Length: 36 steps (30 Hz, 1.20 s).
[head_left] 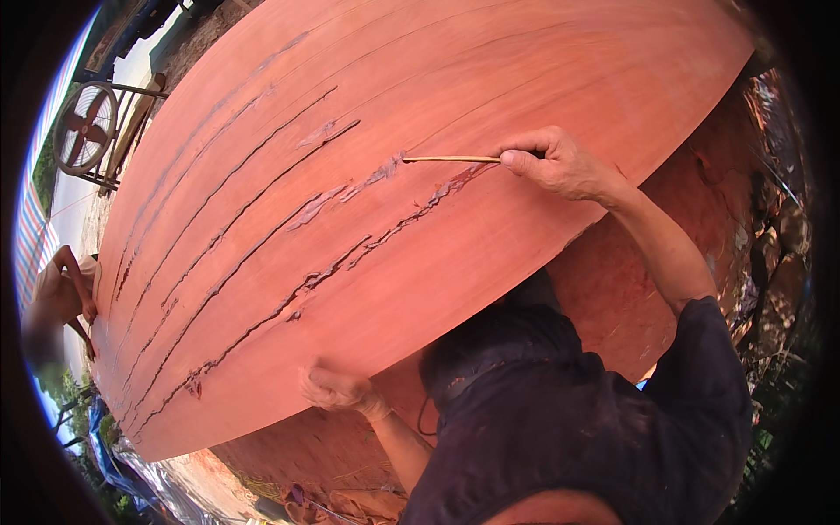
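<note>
A large reddish wooden slab [525,96] stretches across most of the view, marked by long dark cracks [289,293]. Pinched in my right hand [551,164] is a thin light-brown stick [451,159]. Its far tip touches a crack where greyish-purple paste [376,178] is smeared. More of this paste lies in lumps along the neighbouring cracks. My left hand [335,388] is at the slab's near edge, fingers curled in and slightly blurred. Whatever it may hold is hidden.
At the far left another person [66,293] rests hands on the slab's end. Behind that end stands a round fan [86,129]. Reddish ground [665,254] lies below the near edge, with stones [783,289] along the right. A blue sheet [114,468] hangs at the lower left.
</note>
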Each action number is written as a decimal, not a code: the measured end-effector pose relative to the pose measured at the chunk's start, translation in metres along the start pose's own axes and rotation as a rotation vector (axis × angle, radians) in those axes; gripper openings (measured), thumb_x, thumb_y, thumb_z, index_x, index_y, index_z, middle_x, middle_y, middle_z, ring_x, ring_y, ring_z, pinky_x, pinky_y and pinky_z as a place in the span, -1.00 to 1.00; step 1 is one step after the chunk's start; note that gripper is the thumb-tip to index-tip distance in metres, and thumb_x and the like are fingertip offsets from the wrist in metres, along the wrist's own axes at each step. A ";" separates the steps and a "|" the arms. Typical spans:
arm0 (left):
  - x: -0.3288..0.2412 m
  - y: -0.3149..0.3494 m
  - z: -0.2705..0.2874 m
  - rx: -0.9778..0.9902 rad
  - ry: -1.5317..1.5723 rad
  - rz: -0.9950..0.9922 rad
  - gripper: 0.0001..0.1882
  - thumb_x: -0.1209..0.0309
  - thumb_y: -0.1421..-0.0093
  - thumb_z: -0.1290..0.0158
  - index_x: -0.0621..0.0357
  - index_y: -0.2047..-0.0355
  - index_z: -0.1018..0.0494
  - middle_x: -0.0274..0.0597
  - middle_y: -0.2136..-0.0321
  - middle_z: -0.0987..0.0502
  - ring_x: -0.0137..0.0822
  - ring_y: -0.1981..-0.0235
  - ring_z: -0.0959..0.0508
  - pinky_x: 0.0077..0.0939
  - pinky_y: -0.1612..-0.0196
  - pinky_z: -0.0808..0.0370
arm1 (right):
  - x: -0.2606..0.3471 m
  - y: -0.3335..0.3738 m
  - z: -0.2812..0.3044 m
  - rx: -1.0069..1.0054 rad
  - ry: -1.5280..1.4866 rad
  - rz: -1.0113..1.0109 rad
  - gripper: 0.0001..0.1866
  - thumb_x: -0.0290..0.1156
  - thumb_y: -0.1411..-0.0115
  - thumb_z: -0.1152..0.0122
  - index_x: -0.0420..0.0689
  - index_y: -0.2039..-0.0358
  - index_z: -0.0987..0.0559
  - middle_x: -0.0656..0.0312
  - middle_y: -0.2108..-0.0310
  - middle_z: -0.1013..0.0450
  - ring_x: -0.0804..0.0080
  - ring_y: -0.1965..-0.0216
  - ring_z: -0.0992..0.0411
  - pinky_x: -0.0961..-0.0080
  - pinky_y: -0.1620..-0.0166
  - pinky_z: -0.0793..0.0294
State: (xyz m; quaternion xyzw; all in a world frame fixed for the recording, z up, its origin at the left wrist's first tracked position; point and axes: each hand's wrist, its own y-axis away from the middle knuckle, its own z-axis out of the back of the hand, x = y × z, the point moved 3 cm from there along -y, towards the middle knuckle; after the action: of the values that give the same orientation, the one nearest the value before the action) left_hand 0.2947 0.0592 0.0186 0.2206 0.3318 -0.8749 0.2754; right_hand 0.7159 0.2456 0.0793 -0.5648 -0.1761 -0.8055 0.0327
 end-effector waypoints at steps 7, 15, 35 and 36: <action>0.004 -0.001 -0.001 -0.005 -0.052 -0.002 -0.54 0.26 -0.50 0.20 0.30 0.33 -0.60 -0.03 0.21 -0.62 0.00 0.06 -0.54 -0.07 -0.12 -0.42 | 0.003 -0.027 0.005 0.015 0.196 0.056 -0.73 -0.36 -0.33 -0.20 -0.20 0.08 -0.73 0.29 0.44 -0.58 0.57 0.37 -0.45 0.50 0.27 -0.44; 0.006 0.001 -0.002 -0.045 0.047 0.037 -0.58 0.28 -0.49 0.15 0.32 0.34 -0.59 -0.03 0.21 -0.61 -0.04 0.06 -0.54 -0.10 -0.10 -0.45 | 0.004 -0.037 0.005 -0.043 0.426 0.374 -0.80 -0.39 -0.27 -0.27 -0.10 0.15 -0.74 0.12 0.38 -0.60 0.23 0.33 -0.56 0.32 0.27 -0.52; -0.001 0.000 -0.002 -0.062 0.032 -0.076 -0.66 0.36 -0.45 0.12 0.30 0.35 -0.57 -0.05 0.26 -0.59 -0.03 0.13 -0.54 -0.07 -0.04 -0.45 | 0.043 0.001 0.018 -0.099 0.798 0.475 -0.79 -0.37 -0.26 -0.28 0.03 0.09 -0.65 0.17 0.49 -0.42 0.14 0.51 -0.45 0.23 0.50 -0.38; -0.001 0.000 -0.002 -0.059 0.020 -0.071 -0.66 0.36 -0.45 0.12 0.30 0.35 -0.57 -0.05 0.26 -0.59 -0.03 0.13 -0.54 -0.07 -0.04 -0.45 | 0.044 0.000 0.011 -0.104 0.821 0.501 -0.80 -0.37 -0.26 -0.28 0.02 0.10 -0.64 0.16 0.49 -0.41 0.14 0.52 -0.45 0.23 0.51 -0.38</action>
State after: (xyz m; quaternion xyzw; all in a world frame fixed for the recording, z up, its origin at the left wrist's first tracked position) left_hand 0.2956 0.0609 0.0176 0.2093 0.3678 -0.8717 0.2473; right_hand 0.7103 0.2559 0.1230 -0.2259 0.0331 -0.9371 0.2642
